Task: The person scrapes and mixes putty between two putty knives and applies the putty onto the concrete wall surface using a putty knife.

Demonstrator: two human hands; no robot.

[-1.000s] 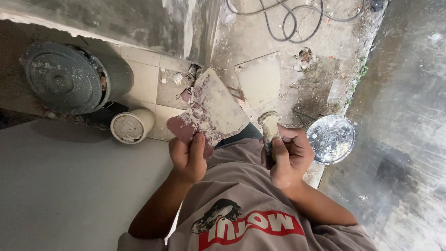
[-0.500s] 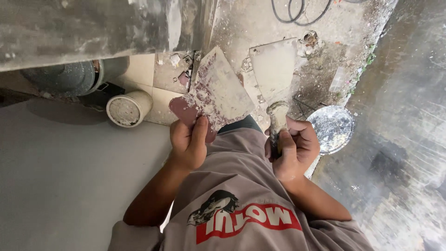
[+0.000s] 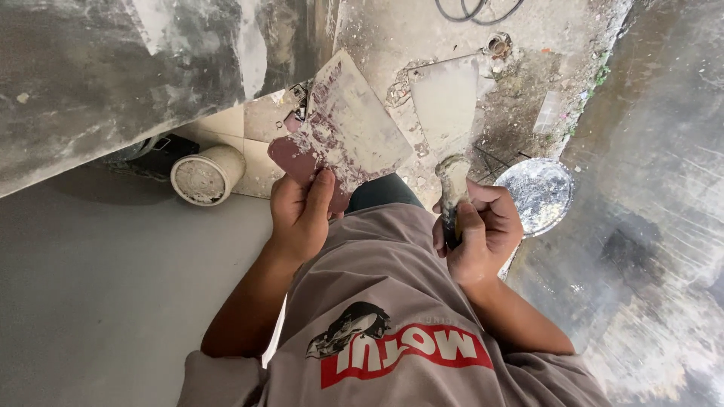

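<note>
My left hand (image 3: 300, 215) grips the dark red handle of a wide flat scraper (image 3: 343, 128), its blade smeared with dried white and reddish plaster and pointing away from me. My right hand (image 3: 480, 235) is closed around the plaster-caked handle of a trowel (image 3: 445, 102); its pale rectangular blade lies just right of the scraper blade, apart from it. Both tools are held in front of my grey shirt.
A white bucket (image 3: 207, 175) crusted with plaster stands on the tiled floor at left. A round metal pan (image 3: 540, 193) holding plaster sits at right by a rough grey wall (image 3: 664, 188). A plastered slab (image 3: 113, 75) overhangs the upper left. Black cables (image 3: 475, 9) lie far ahead.
The view has tilted, so the round grey drum at left is now hidden behind the plastered slab. Both tools sit a little higher and the trowel blade has drawn away from the scraper blade.
</note>
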